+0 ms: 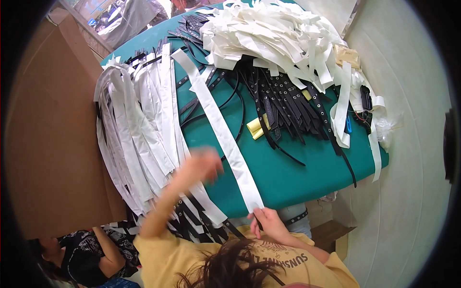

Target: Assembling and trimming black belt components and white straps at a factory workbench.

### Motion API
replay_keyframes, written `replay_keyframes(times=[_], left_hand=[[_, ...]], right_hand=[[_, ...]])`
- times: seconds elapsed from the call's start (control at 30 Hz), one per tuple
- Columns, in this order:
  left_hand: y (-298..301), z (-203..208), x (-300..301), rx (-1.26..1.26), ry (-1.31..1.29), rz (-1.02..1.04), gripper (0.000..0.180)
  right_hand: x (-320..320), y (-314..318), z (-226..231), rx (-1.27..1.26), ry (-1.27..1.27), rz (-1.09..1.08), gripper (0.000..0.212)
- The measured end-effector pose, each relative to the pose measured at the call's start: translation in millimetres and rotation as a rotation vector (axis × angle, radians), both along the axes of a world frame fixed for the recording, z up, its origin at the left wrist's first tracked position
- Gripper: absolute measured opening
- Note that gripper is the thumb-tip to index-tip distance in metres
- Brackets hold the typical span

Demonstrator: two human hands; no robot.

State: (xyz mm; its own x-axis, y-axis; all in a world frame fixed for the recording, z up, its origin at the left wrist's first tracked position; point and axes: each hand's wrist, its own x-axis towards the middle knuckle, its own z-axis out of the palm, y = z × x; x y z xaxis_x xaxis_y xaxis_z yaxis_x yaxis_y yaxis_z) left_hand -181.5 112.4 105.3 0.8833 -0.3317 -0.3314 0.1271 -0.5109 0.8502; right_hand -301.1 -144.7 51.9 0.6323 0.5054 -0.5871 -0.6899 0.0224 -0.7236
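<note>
A long white strip [225, 144] lies across the green table, running from the back left down to its near edge. My right hand [270, 224] is closed on the strip's near end, and a bit of something dark shows by the fingers. My left hand [205, 164] is blurred by motion over the table, left of the strip; its fingers cannot be made out. Beside my left arm hang many white strips [137, 129] laid side by side, with black ends showing below. Black belts with metal eyelets [283, 103] are heaped beyond my right hand.
A large pile of white strips [269, 36] covers the back of the green table [307, 177]. Yellow pieces [259, 126] lie by the belts. At the right edge are a blue tool [348, 124] and a clear bag [384, 132]. Another person [91, 254] sits at the lower left.
</note>
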Motion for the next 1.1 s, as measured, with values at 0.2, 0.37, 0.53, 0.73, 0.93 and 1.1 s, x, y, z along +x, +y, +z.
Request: replay_keyframes(times=[0.2,0.37,0.53,0.73,0.93,1.1], left_hand=[[-63,-48,-130,-0.202,0.21,0.44,0.038],[-76,-79,-129,-0.71,0.164,0.696,0.033],[-92,-87,-137,-0.671,0.155,0.675,0.029],[-100,-92,-141,-0.691,0.145,0.615,0.026],[-105,-87,-148,-0.694,0.12,0.537,0.025],[-92,-89,-148,-0.584,0.054,0.57,0.023]], right_hand=[[23,41,-5,0.111,-0.139,0.07,0.028],[-8,14,-1,-0.012,-0.171,0.057,0.023],[-13,6,-3,-0.118,-0.29,0.031,0.022],[-16,6,-9,-0.087,-0.282,-0.092,0.022],[-23,6,-5,-0.067,-0.244,-0.128,0.02],[-34,-6,-3,-0.265,-0.403,0.167,0.024]])
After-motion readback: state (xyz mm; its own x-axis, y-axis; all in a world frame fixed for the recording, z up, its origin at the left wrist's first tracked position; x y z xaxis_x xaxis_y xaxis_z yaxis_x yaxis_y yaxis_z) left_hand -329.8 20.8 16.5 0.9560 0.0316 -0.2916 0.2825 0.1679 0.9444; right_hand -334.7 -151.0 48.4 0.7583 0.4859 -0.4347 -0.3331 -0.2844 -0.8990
